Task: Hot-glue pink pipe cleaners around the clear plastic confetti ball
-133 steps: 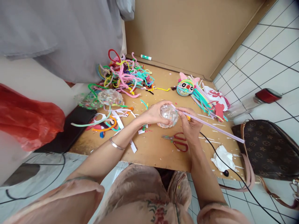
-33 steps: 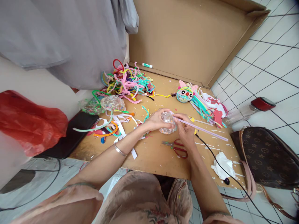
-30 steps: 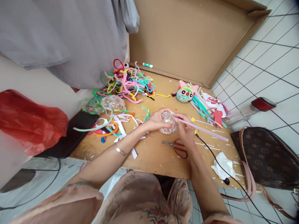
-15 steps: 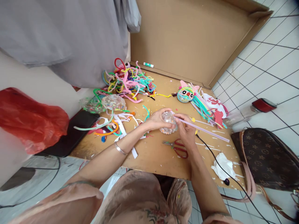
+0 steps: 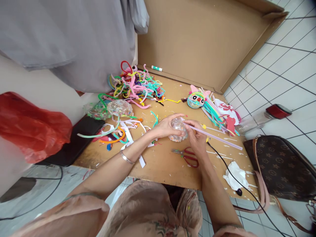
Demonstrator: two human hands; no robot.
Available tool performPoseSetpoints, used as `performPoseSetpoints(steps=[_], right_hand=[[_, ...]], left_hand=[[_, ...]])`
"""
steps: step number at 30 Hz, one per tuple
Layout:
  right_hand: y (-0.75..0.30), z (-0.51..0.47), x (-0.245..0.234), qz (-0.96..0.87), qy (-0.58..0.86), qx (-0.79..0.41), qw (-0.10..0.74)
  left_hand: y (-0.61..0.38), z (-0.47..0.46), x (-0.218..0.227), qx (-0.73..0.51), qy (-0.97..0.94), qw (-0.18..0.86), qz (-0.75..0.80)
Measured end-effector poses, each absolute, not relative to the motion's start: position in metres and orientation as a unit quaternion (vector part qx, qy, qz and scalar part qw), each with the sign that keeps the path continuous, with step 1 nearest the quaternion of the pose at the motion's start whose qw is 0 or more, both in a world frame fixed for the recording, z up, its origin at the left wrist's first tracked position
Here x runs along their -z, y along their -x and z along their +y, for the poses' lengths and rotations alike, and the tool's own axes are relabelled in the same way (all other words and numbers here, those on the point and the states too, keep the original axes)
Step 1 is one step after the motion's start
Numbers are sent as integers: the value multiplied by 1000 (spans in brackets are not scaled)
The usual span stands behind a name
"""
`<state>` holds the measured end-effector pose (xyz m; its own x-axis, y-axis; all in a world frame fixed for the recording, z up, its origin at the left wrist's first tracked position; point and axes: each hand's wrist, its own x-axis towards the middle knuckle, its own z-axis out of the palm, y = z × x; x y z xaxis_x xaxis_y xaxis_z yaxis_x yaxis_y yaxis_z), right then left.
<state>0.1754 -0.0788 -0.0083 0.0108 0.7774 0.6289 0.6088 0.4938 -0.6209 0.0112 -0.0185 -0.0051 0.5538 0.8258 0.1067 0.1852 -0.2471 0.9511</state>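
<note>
While the left hand [image 5: 167,127] curls its fingers and thumb around a clear ball [image 5: 177,124], the right hand [image 5: 197,135] pinches a lilac strip [image 5: 217,136] close to its far-left end, which meets the right side of the ball; whether it is stuck there cannot be told. The ball is held above the middle of the counter [image 5: 160,169], and the strip's loose length slants out past the right hand toward the near right. Just on the near side of the hands lie red-handled scissors [image 5: 183,153], blades to the left. Yellow parts of an object mostly hidden by the right hand show beside it, and a black cable [image 5: 223,159] runs from there to the near right, crossing a crumpled white tissue [image 5: 239,171]. To the left, beyond scattered paper and strip scraps, sits a second clear ball [image 5: 120,108], with a tangled heap of colourful fuzzy stems [image 5: 134,85] on its far side. A figure with round eyes and pink ears [image 5: 196,99] lies at the far right, its long strands trailing toward the near right. A red-capped bottle [image 5: 278,111] and a brown patterned bag [image 5: 283,166] are farther right. A glue stick [image 5: 156,68] rests by the cardboard panel [image 5: 197,39] at the far edge; a red plastic bag [image 5: 34,128] is at the far left.
</note>
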Motion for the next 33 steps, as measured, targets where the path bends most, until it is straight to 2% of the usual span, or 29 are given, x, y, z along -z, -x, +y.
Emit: performPoseSetpoints(steps=[17,25,33], right_hand=[[-175,-79,8,-698,497,-89,507],[-176,-79,9,-703,489,-83,509],[-176,-78,10,-698,493,-90,512]], left_hand=[[-14,-18,9,-325,-723,490,364],[-14,-18,8,-325,-751,444,366],[-15,-20,9,-377,-761,408,336]])
